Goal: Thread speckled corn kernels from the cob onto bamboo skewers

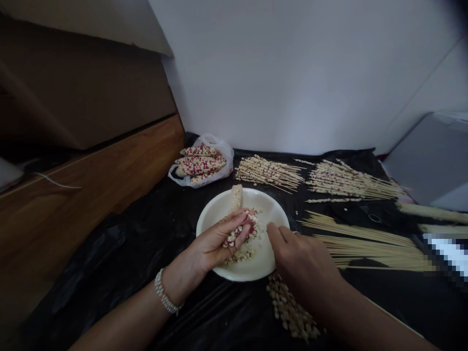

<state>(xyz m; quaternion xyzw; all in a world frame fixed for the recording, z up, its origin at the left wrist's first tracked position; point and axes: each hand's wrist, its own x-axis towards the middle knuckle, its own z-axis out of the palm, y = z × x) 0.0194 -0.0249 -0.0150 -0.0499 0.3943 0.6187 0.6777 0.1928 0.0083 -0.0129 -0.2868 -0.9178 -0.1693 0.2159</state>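
My left hand [219,239], palm turned up, is over a white bowl [204,222]. Its fingers curl around red and white corn kernels [234,237]; whether these are loose or on a piece of cob, I cannot tell. My right hand [300,248] is closed at the bowl's right side, thumb and index finger together, apart from the left. Anything inside its grip is hidden. A bare corn cob [237,196] leans on the bowl's far rim, and loose kernels [243,254] lie in the bowl below my left hand.
Speckled corn ears [201,163] lie in a plastic bag at the back. Kernel-threaded sticks [268,171] and another such bundle [340,180] lie right of it. Bare sticks [369,243] are at right. A kernel pile [288,307] sits on black plastic sheeting [120,263] below my right hand.
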